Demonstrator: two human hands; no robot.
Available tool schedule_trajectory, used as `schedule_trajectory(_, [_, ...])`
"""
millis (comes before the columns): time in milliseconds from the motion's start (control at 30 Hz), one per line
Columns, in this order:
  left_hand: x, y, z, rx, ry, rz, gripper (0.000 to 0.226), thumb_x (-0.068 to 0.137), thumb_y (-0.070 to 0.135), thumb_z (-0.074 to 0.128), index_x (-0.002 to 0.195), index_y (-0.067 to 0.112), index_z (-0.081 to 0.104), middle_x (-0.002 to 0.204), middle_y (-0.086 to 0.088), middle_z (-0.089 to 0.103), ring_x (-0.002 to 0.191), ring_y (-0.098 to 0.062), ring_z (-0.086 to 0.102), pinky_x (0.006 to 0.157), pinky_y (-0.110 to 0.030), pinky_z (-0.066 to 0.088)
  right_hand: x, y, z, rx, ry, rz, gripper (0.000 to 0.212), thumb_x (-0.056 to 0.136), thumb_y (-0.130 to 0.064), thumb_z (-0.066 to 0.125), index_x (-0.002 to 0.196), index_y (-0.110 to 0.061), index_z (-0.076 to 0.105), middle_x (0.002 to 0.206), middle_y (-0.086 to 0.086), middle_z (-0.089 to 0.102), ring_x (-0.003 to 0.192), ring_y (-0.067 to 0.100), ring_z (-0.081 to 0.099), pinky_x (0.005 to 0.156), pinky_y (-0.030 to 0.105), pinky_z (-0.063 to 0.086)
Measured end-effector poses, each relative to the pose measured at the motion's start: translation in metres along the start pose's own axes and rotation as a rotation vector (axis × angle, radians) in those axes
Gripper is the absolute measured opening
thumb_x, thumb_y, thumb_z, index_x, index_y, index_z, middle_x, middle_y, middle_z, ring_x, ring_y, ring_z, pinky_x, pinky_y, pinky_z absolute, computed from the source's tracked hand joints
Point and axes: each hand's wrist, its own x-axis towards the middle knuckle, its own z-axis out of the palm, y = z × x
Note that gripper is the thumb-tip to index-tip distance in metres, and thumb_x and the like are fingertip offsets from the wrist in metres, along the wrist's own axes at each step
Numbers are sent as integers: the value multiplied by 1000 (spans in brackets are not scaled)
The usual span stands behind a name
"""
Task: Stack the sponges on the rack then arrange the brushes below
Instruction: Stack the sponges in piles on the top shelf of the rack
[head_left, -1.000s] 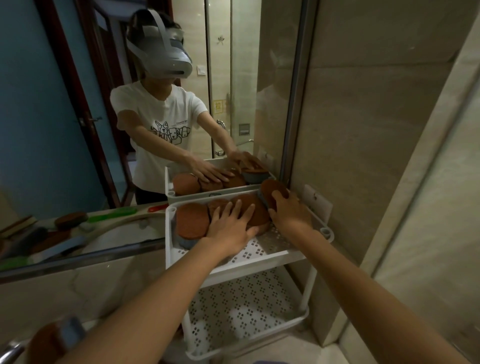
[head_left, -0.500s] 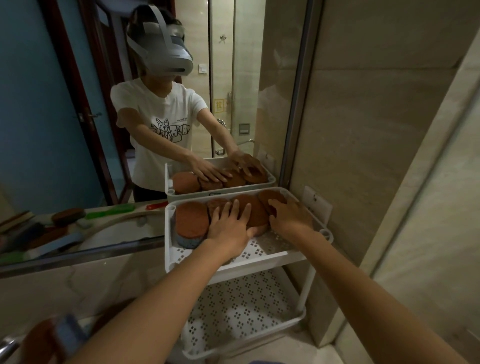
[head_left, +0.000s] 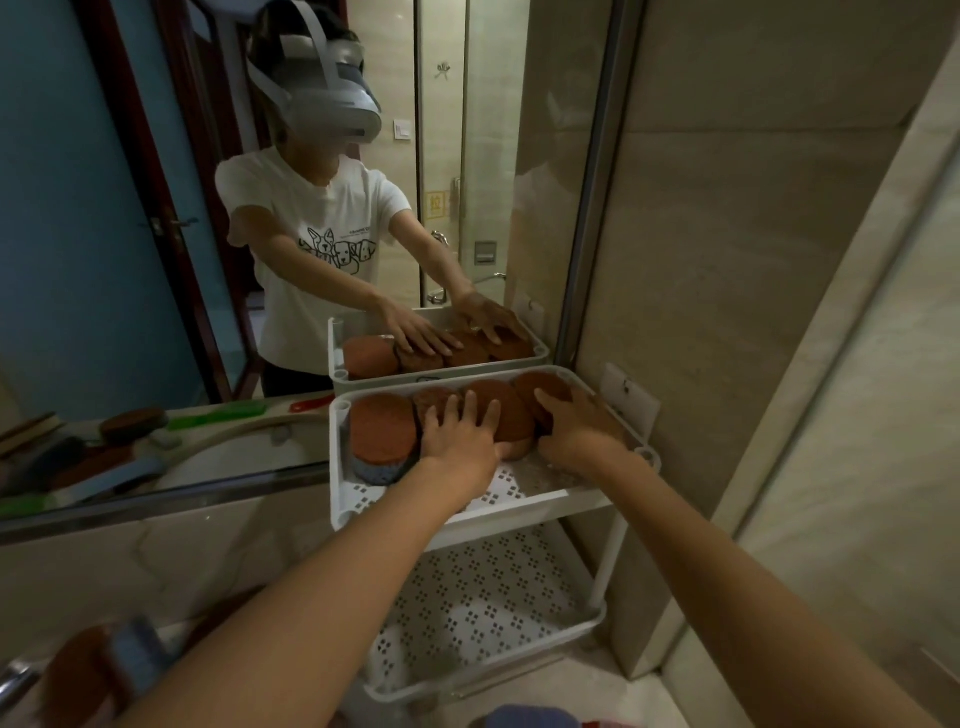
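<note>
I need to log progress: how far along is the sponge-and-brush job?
Done: round brown sponges sit in a row on the white perforated rack's top shelf. In hand: the left hand and right hand press flat on them. Left: the lower shelf shows no brushes; a green brush shows in the mirror.

Head view (sole camera) looks forward-down, close over rack (head_left: 470, 512).

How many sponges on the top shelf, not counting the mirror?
4 in a row: leftmost sponge, second sponge under left hand, third sponge between the hands, fourth sponge under right hand. Others may hide beneath.
</note>
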Motion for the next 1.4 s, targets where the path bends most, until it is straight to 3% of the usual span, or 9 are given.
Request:
schedule_trajectory(100, [3, 1, -8, 12, -66, 3, 61, 100, 43, 25, 150, 20, -1, 159, -11, -5, 146, -32, 0, 117, -49, 9, -4, 2, 0, 70, 68, -31, 57, 87, -27, 51, 142, -24, 37, 154, 9, 25, 140, 29, 25, 115, 40, 26])
schedule_trajectory(233, [0, -6, -14, -89, -88, 31, 65, 99, 46, 26, 151, 17, 1, 159, -10, -4, 147, -30, -2, 119, -46, 3, -25, -8, -9, 187, 279, -132, 13, 81, -10, 50, 87, -11, 61, 109, 12, 60, 102, 30, 58, 82, 33, 48])
schedule_trajectory(367, [-23, -17, -31, -201, 57, 38, 57, 100, 35, 30, 149, 12, 12, 159, -10, 7, 147, -29, -4, 118, -46, -5, -56, -23, -5, 235, 489, -180, 26, 83, -8, 51, 104, -6, 67, 116, 13, 59, 108, 31, 54, 87, 35, 46])
schedule_trajectory(433, [-44, -22, -41, -339, 210, 17, 48, 99, 26, 33, 144, 9, 29, 153, -11, 27, 145, -29, 14, 118, -44, 9, -75, -37, 1, 299, 595, -220, 26, 84, -7, 52, 105, -4, 67, 117, 13, 58, 111, 30, 50, 90, 33, 42])
schedule_trajectory(533, [-90, -32, -44, -596, 461, -42, 30, 96, 18, 36, 115, 8, 57, 121, -14, 58, 113, -27, 52, 92, -37, 40, -110, -64, 17, 408, 725, -256, 22, 83, -5, 55, 100, -3, 69, 114, 15, 60, 112, 30, 50, 91, 31, 40])
schedule_trajectory(700, [-184, -60, -13, -776, 594, -162, 20, 94, 15, 40, 85, 9, 57, 90, -10, 59, 87, -24, 55, 67, -29, 32, -173, -103, 72, 513, 749, -304, 30, 80, -14, 44, 95, -3, 68, 109, 19, 61, 108, 35, 54, 91, 26, 36])
schedule_trajectory(900, [-258, -67, 86, -929, 312, -305, 20, 94, 18, 44, 100, 8, 60, 104, -13, 65, 101, -31, 58, 80, -32, 45, -247, -102, 164, 603, 524, -258, 31, 75, -11, 45, 91, 0, 69, 93, 20, 65, 94, 30, 56, 82, 24, 34])
schedule_trajectory(1133, [-303, -49, 198, -1123, -30, -472, 19, 93, 17, 45, 91, 12, 63, 102, -17, 67, 95, -32, 62, 90, -44, 51, -304, -45, 255, 101, -229, -86, 62, 83, -10, 52, 143, -15, 35, 149, 15, 29, 141, 32, 20, 110, 42, 30])
schedule_trajectory(1400, [-291, -36, 216, -1167, -118, -539, 18, 94, 17, 43, 88, 9, 59, 100, -18, 65, 90, -30, 61, 80, -38, 49, -277, -16, 262, -269, -419, -128, 74, 92, -18, 52, 150, -22, 6, 159, 10, -4, 146, 33, -9, 115, 52, 12])
